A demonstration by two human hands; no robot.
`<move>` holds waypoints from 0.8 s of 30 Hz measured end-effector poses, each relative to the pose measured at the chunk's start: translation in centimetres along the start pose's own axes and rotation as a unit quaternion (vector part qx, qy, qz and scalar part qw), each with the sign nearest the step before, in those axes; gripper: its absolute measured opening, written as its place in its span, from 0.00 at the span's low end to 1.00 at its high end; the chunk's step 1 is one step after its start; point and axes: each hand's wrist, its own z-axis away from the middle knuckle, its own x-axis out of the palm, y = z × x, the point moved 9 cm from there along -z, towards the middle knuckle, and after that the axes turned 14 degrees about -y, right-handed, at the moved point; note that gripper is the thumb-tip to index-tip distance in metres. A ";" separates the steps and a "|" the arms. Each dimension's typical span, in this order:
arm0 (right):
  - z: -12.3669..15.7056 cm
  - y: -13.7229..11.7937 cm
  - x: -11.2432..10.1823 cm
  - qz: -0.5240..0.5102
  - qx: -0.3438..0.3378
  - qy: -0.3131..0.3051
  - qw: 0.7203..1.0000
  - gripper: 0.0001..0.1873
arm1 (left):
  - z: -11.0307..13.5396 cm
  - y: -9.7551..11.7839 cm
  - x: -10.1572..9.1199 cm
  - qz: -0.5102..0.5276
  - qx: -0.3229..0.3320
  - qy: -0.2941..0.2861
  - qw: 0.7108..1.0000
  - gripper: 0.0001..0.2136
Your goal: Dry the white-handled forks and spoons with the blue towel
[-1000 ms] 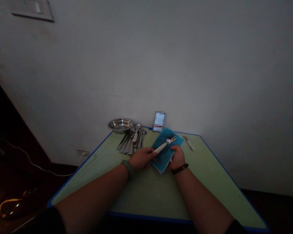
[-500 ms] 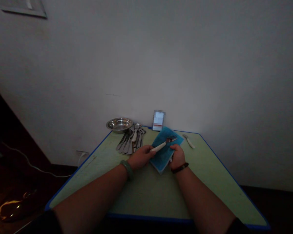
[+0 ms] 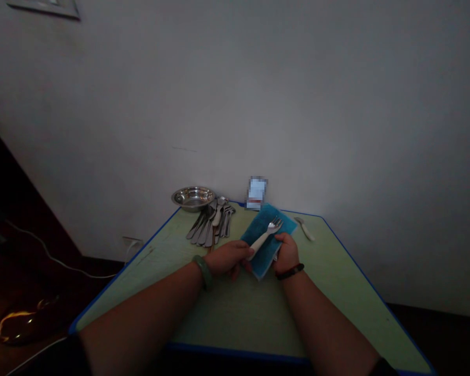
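Near the middle of the frame, the left hand [image 3: 231, 257] has its thumb and fingers clamped on the lower end of a white-handled fork [image 3: 261, 242]; the handle runs from the fingertips toward the upper right, so the metal head and tines lie beyond the fingers, over a blue cloth [image 3: 254, 232]. To the right of it, the right hand [image 3: 287, 253] grips the cloth's right edge, thumb on top, the other fingers mostly hidden; the tines point up just beyond that thumb. Whether the metal touches the cloth cannot be told. Left of centre, metal cutlery [image 3: 207, 232] lies fanned on the green table [image 3: 238, 318] beside a steel bowl [image 3: 193, 203]; right of the cloth lies another white-handled utensil [image 3: 307, 232].
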 end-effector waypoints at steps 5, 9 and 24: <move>-0.3 -0.3 -0.9 0.006 -0.012 0.018 1.000 0.09 | 0.2 0.3 -0.1 -0.019 0.005 0.011 1.000 0.14; -0.2 -0.7 -1.0 0.004 -0.030 0.026 0.999 0.08 | 0.4 0.7 -0.3 -0.060 0.009 0.027 0.998 0.14; 0.2 -1.5 -1.0 -0.028 -0.059 0.054 0.996 0.08 | 0.3 0.3 -1.7 -0.095 0.023 0.085 0.992 0.15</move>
